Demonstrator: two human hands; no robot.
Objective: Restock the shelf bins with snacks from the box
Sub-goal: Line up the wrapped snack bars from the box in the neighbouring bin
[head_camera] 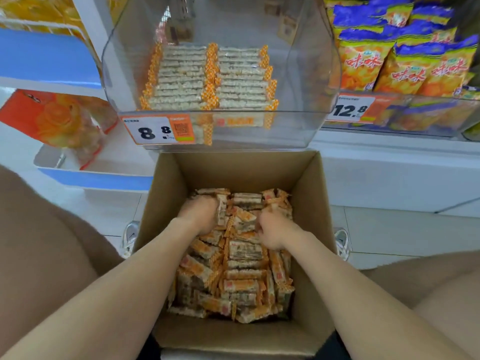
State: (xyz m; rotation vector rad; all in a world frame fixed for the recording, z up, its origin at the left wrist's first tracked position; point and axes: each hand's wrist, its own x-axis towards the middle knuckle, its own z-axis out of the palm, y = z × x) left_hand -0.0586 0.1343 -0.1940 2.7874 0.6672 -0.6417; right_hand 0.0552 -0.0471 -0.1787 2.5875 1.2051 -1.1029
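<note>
Beneath the shelf bin point(262, 137), cardboard box point(168, 196), left hand point(200, 214) and right hand point(272, 231) each clutching snack bars point(244, 255) inside it

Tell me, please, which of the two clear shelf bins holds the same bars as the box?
The middle bin, tagged 8.8, just above the box: it holds rows of orange-ended bars. The right bin, tagged 12.8, holds purple-and-orange bags.

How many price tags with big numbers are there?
2. One price tag fronts the clear bin; the other price tag fronts the chip bin at right. Others may be hidden.
</note>
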